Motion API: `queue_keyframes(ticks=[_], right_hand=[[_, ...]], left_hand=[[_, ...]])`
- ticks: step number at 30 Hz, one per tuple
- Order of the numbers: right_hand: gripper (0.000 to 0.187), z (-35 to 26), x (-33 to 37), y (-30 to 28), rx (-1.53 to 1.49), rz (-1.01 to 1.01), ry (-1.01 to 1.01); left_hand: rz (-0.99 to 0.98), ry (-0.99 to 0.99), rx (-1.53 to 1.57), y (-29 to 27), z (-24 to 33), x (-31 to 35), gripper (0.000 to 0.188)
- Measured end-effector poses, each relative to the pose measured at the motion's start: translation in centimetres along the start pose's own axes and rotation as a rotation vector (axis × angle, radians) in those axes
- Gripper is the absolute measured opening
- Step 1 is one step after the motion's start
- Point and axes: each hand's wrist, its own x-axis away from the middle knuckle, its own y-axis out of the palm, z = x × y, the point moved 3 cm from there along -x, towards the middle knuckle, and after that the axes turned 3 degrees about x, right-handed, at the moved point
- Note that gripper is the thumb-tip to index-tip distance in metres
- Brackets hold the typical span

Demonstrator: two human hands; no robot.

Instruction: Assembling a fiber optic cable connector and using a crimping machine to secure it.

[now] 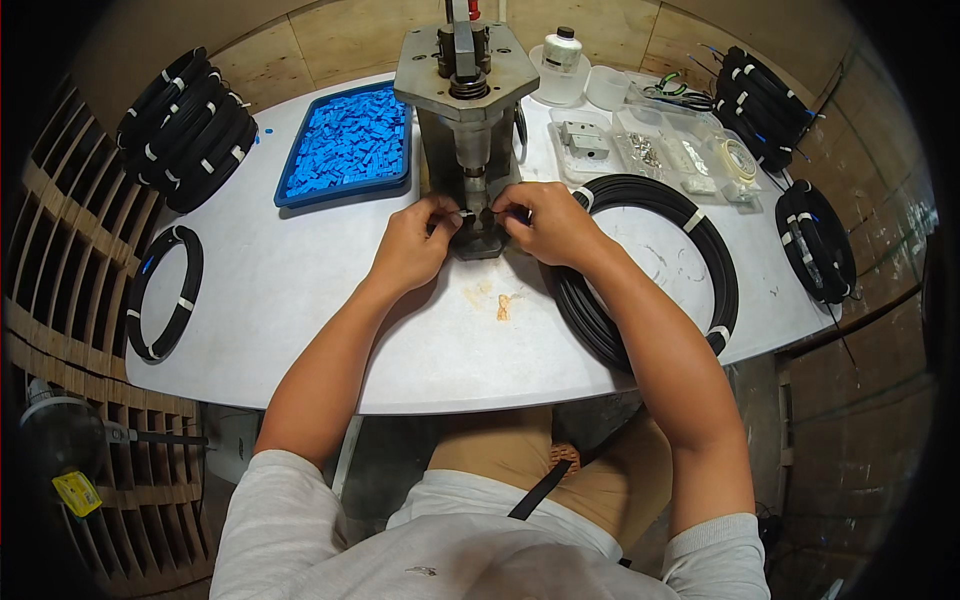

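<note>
A grey metal bench press [465, 110] stands at the far middle of the table, its ram pointing down over a small base [482, 246]. On the left of the ram's lower tip, my left hand [415, 240] is closed in a pinch on a tiny piece I cannot make out. My right hand [552, 225] pinches from the other side, close to the tip; what its fingers hold is too small to name. Beneath my right hand and forearm lies a large coil of black cable [722, 270], bound with white ties.
A blue tray [283, 200] of small blue parts sits left of the press. Stacked black coils [190, 130] stand far left, a single coil [190, 285] nearer. Right are a white bottle [562, 52], clear bins [640, 150], a tape roll [738, 160] and more coils [765, 105].
</note>
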Motion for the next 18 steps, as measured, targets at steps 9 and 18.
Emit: queue_keyframes(ticks=[9,18], right_hand=[[0.018,0.11,-0.01,0.03,-0.016,-0.002,0.001],[0.018,0.03,-0.08,0.02,-0.018,-0.006,0.016]], left_hand=[[0.018,0.011,-0.047,-0.10,0.32,0.11,0.020],[0.010,0.014,-0.016,-0.08,0.02,0.11,0.020]])
